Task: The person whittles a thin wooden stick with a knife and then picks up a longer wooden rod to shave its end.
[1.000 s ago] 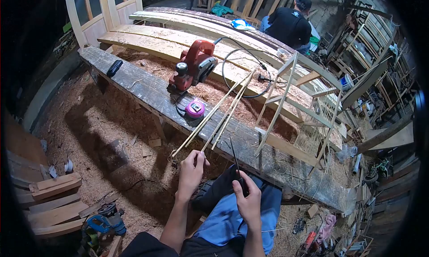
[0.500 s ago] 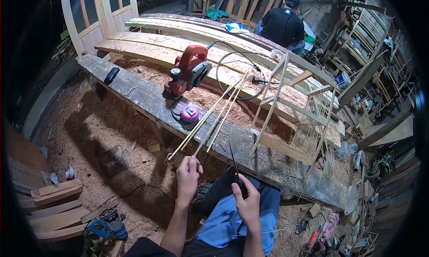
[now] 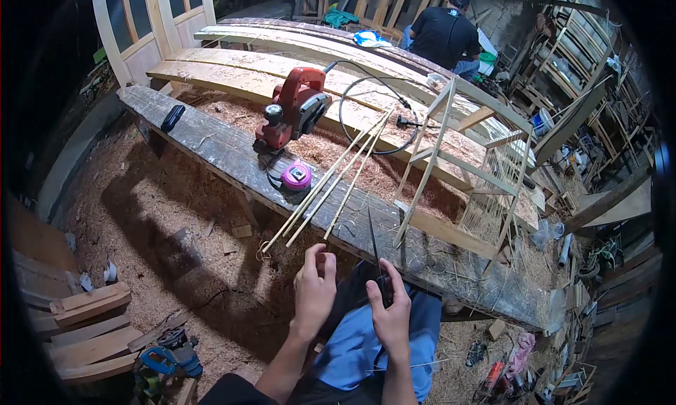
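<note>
My left hand [image 3: 315,285] is raised in front of the bench with its thumb and fingers apart and nothing between them. Just beyond it, several thin wooden strips [image 3: 331,185] lie across the bench [image 3: 218,159], their near ends past its front edge. My right hand [image 3: 391,313] is closed around the dark handle of a long thin blade [image 3: 372,229], which points up and away. A pink tape measure [image 3: 296,177] rests on the bench left of the strips, near a red power planer [image 3: 294,109].
A slatted wooden frame [image 3: 468,173] stands on the right of the bench. Long boards [image 3: 232,64] lie behind the bench, and a person [image 3: 445,38] sits at the back. Shavings cover the floor [image 3: 141,215]. A blue power tool [image 3: 169,361] lies at lower left.
My left hand has let go of the strip it pinched, opened and moved slightly right. That strip now lies with the others. My right hand still holds the blade, now turned slightly.
</note>
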### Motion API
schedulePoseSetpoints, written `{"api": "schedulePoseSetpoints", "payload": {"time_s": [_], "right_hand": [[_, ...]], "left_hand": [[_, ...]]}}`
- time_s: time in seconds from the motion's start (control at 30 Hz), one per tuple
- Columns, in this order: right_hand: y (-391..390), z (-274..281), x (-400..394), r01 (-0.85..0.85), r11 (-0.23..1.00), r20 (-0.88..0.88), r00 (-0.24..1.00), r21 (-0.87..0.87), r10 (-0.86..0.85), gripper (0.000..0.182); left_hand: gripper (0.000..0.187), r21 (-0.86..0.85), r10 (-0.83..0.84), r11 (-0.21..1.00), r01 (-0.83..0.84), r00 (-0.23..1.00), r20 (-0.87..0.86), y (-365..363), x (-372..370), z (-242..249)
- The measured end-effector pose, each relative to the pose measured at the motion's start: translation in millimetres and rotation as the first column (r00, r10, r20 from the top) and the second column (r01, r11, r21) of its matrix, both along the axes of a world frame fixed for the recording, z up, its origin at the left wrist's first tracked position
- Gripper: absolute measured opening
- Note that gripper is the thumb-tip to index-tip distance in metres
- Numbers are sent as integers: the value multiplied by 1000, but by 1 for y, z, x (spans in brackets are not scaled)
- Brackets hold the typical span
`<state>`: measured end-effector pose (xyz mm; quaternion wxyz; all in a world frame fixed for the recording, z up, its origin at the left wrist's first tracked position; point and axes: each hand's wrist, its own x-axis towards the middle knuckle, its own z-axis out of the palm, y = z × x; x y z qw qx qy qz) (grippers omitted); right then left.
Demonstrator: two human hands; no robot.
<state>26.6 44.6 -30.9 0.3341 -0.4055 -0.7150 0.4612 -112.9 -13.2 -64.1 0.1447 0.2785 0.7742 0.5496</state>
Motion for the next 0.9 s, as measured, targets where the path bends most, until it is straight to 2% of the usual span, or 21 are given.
{"api": "schedulePoseSetpoints", "payload": {"time_s": [0.03,0.1,0.13,0.2,0.27,0.33,0.37,0.4,0.47,0.7,0.87,0.9], "right_hand": [[0,1,0,0,1000,-6,1000,-2,0,49],[0,-2,1,2,999,-26,1000,-32,-3,48],[1,-3,1,7,998,-44,999,-63,-10,48],[1,1,1,12,999,-30,999,-40,-14,48],[1,1,2,18,1000,-17,1000,-20,-18,48],[2,1,3,4,996,-41,999,-91,-8,47],[3,0,3,6,996,-40,999,-92,-10,47],[3,-2,4,4,996,-30,1000,-93,-6,48],[3,-4,5,-1,995,-19,1000,-98,-1,48],[2,-3,6,2,995,-33,999,-103,-6,46],[-1,-2,10,23,998,-26,999,-52,-25,41],[0,-7,12,14,994,-72,997,-108,-21,40]], "left_hand": [[36,0,2,1000,-2,1000,0,5,-8,-3],[39,-2,-64,998,66,968,241,17,-24,-15],[39,0,-65,998,67,969,240,23,-31,-22],[41,91,-141,989,113,900,412,33,-40,-38],[41,138,-137,986,88,908,396,39,-41,-44],[36,248,-189,966,72,852,488,39,-40,-40],[34,263,-203,960,96,886,418,38,-41,-44],[34,261,-203,960,97,885,420,36,-40,-44],[33,345,-292,931,120,811,507,29,-37,-40],[33,406,-291,913,38,759,583,-11,-2,-20],[34,468,-379,879,87,724,577,-37,20,-10],[34,470,-401,875,115,717,570,-41,26,-4]]}}
